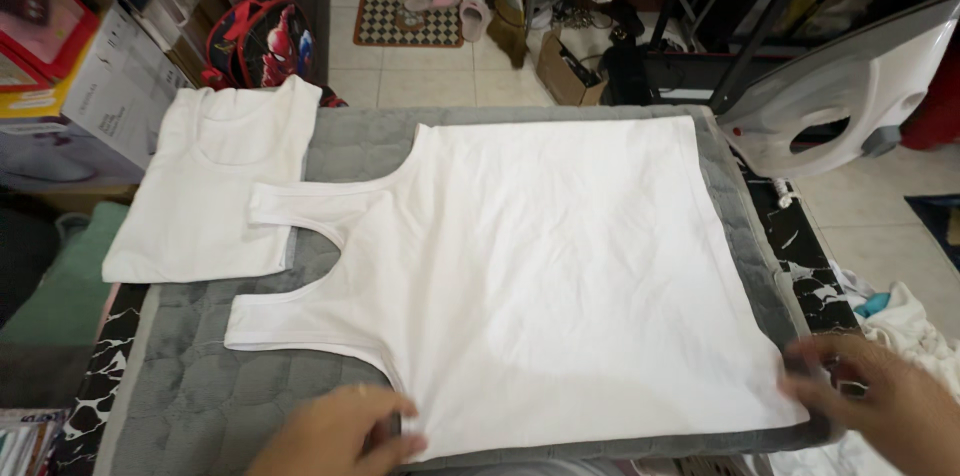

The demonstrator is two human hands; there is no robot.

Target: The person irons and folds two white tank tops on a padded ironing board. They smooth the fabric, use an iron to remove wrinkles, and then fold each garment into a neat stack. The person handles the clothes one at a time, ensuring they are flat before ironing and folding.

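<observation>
A white sleeveless undershirt [560, 276] lies spread flat on a grey quilted pad [250, 396], straps pointing left. My left hand [335, 436] rests on its near edge by the armhole, fingers curled onto the cloth. At the shirt's near right hem corner, my right hand [880, 401] touches the fabric and looks blurred. A second white undershirt [215, 186], folded, lies on the pad's far left corner.
A white clothes iron [850, 86] stands upright at the far right of the board. Cardboard boxes [100, 86] and a red backpack [262, 41] sit to the far left on the tiled floor. Crumpled clothes [905, 326] lie at the right.
</observation>
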